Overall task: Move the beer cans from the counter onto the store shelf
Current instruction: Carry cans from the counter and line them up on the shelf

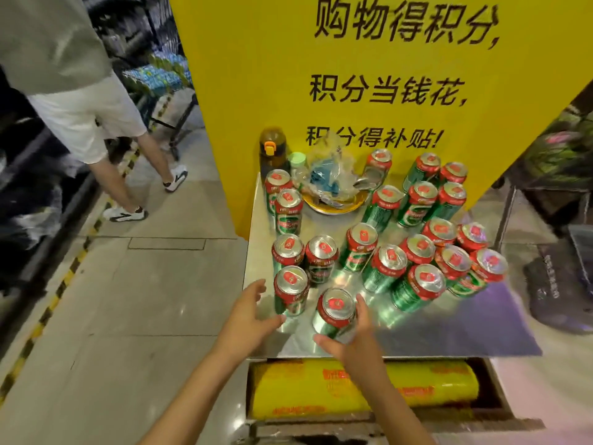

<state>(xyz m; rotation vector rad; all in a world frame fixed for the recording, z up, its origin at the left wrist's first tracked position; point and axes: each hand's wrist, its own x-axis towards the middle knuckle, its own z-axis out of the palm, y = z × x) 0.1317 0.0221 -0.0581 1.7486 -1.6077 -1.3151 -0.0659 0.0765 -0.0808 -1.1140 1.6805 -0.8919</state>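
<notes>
On the counter, right hand round the nearest can; left hand spread wide beside another can.

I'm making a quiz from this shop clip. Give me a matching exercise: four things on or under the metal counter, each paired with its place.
Things:
1. brown plastic bottle with orange cap
2. yellow shallow dish
3. yellow roll of cling film
4. green and red beer can between the right hand's fingers

Places:
A. slot below the counter's front edge
B. back left corner
C. near front edge
D. under the crumpled clear bag

Pairs: 1-B, 2-D, 3-A, 4-C
</notes>
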